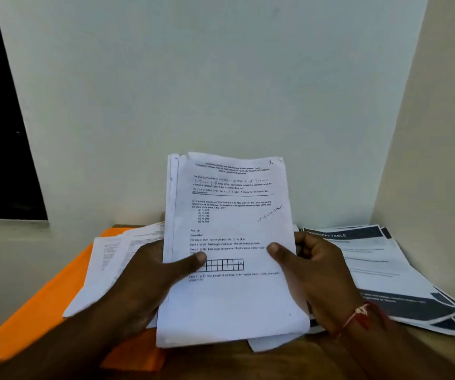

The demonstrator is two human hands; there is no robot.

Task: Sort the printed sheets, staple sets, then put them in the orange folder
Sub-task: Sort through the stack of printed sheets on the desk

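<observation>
We hold a stack of printed sheets [231,242] upright in front of us with both hands, above the middle of the wooden tabletop [289,360]. Our left hand [144,281] is closed around the stack's left edge, thumb pressed flat across the front page just beside a printed grid. Our right hand [314,270] is closed on the right edge, thumb on the front and fingers curled behind; a red thread bracelet [358,316] circles that wrist. The top page carries typed maths questions, a handwritten "1" in its upper right corner and a pencilled note at the right margin. The edges of the sheets behind it fan out slightly at the upper left.

The orange folder [37,305] lies flat on the left part of the tabletop, reaching toward the wall. Loose white printed pages [111,259] rest on top of it, partly behind our left hand. To the right lies a pile of dark-bordered sheets [380,264], the top one headed "DRESSING TABLE", spread out unevenly. A pale wall [220,78] rises behind the tabletop.
</observation>
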